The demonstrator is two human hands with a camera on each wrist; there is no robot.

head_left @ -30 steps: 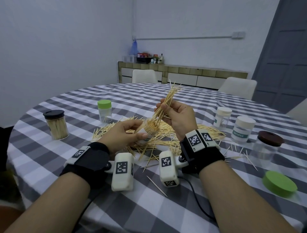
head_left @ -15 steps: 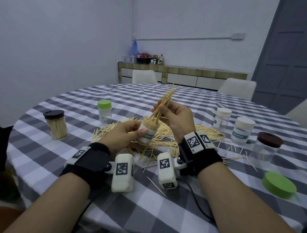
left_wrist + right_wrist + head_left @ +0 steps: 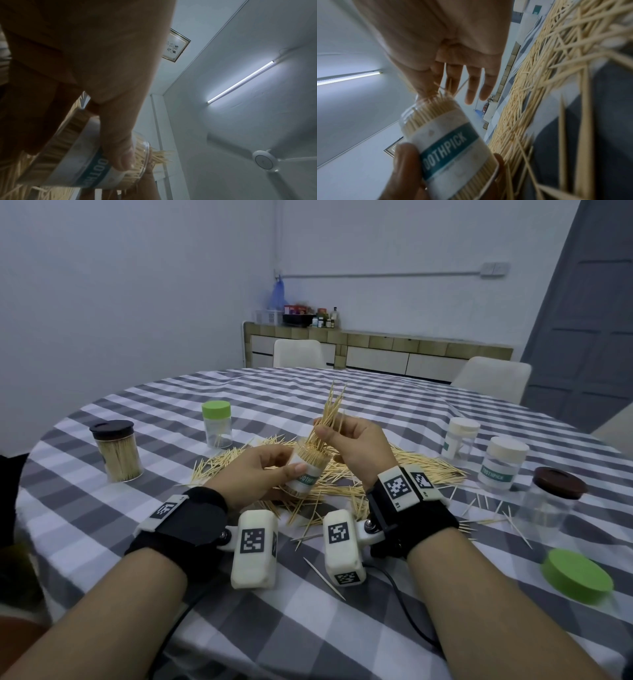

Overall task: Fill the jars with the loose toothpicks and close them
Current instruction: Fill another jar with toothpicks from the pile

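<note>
My left hand (image 3: 263,470) grips an open clear jar (image 3: 306,472) with a teal "TOOTHPICK" label, tilted and packed with toothpicks; the same jar (image 3: 82,159) (image 3: 450,140) fills both wrist views. My right hand (image 3: 346,436) pinches a bundle of toothpicks (image 3: 330,414) between thumb and fingers, its lower ends in the jar mouth, its upper ends fanning upward. A heap of loose toothpicks (image 3: 359,484) (image 3: 547,67) lies on the checked tablecloth under both hands.
A filled black-lidded jar (image 3: 116,451) and a green-lidded jar (image 3: 216,424) stand at left. Two white-lidded jars (image 3: 459,440) (image 3: 501,462) and a brown-lidded jar (image 3: 551,498) stand at right. A loose green lid (image 3: 577,575) lies near the right edge.
The jar has been turned more upright in my left hand. My right hand has lowered the bundle, which now stands steeper, its lower ends in the jar mouth.
</note>
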